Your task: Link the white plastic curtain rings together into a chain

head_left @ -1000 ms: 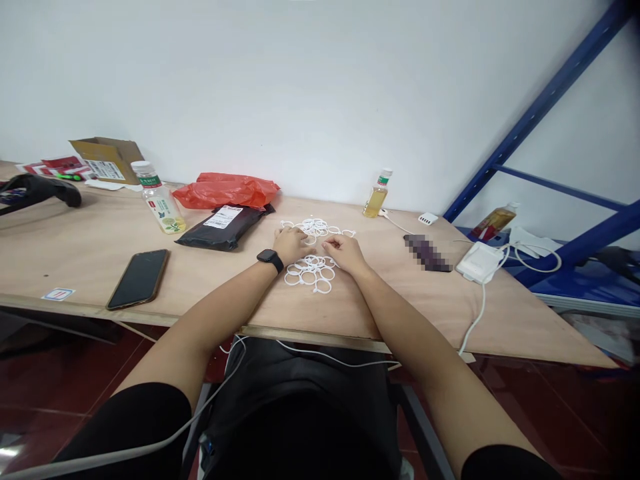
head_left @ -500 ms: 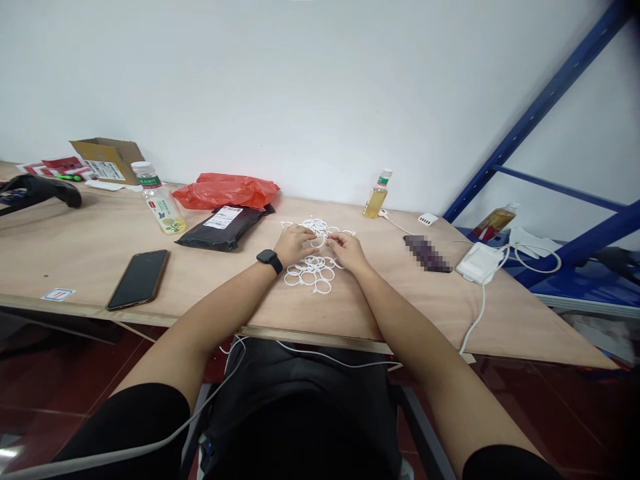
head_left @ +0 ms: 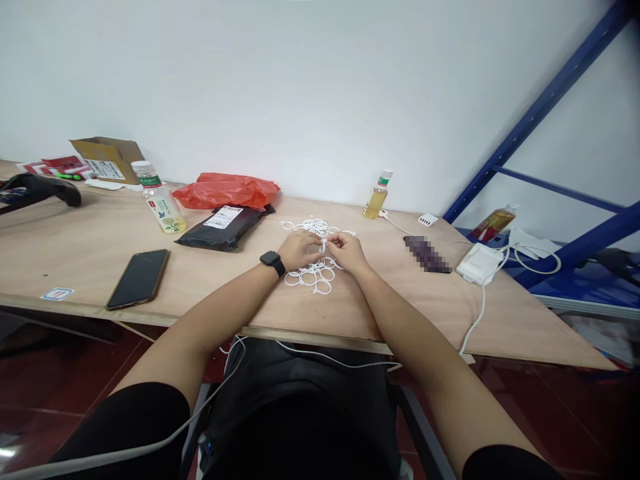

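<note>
Shifted slightly rightward, our left hand (head_left: 300, 249) nears our right hand (head_left: 347, 252), both seemingly pinching one thin white plastic ring (head_left: 324, 247), edge-on between them.

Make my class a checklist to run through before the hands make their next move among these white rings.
1. Both hands in view: ok; left hand and right hand are at the rings.
2. Ring within reach of the fingers: ok; a white ring shows between the two hands.
3. Firm grip on it: cannot tell; the fingers hide the contact.
4. Nearer rings lying separately: not ok; several overlap.
5. Phone clear of the hands: ok; it lies well to the left.
6. Bottle by the wall upright and capped: ok.
</note>
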Tool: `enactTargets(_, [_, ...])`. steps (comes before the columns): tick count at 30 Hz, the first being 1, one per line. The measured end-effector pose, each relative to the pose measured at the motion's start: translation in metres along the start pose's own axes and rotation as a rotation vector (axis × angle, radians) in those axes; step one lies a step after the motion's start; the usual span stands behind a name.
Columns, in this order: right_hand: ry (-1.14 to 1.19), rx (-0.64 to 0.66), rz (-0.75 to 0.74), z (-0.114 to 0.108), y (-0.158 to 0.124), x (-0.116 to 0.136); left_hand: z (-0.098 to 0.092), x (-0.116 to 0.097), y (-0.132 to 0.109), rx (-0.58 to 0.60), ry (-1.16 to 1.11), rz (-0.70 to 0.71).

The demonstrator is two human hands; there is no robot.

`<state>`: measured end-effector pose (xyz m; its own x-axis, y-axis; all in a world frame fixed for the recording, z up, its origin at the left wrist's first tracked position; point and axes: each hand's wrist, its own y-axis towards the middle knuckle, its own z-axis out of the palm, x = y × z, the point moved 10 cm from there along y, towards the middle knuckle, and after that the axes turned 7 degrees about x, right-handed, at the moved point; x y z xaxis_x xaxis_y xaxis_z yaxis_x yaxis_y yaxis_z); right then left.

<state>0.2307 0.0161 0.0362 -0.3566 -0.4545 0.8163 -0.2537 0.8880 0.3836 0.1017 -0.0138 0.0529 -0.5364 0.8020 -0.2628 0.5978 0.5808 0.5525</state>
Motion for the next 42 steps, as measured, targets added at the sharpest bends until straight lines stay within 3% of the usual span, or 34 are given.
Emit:
enactTargets(5, [-0.077, 0.042, -0.039, 0.005, -0.003, 0.008, -0.011, 0.008, -0.002, -0.094, 0.018, -0.069])
enactTargets(16, [-0.141, 0.116, -0.096, 0.009, -0.004, 0.016, -0.007, -0.001, 0.0, -0.007, 0.051, -0.038])
enactTargets(24, [-0.095, 0.096, -0.1, 0.013, -0.002, 0.016, -0.009, 0.004, 0.001, 0.001, 0.11, -0.14])
enactTargets(27, [-0.187, 0.056, -0.103, 0.005, 0.002, 0.012, -0.014, 0.009, -0.001, -0.022, 0.138, -0.188])
enactTargets(31, [-0.47, -0.049, -0.061, -0.025, 0.011, -0.006, -0.017, 0.013, -0.003, -0.016, 0.181, -0.228])
enactTargets(35, [-0.748, -0.044, 0.176, -0.051, 0.016, -0.047, -0.012, 0.008, -0.003, 0.027, 0.173, -0.183])
enactTargets(38, [-0.865, 0.022, 0.331, -0.057, 0.015, -0.071, -0.008, 0.008, -0.002, 0.031, 0.155, -0.186])
enactTargets(42, [-0.875, 0.088, 0.374, -0.051, 0.014, -0.08, -0.005, 0.016, -0.004, 0.039, 0.123, -0.238])
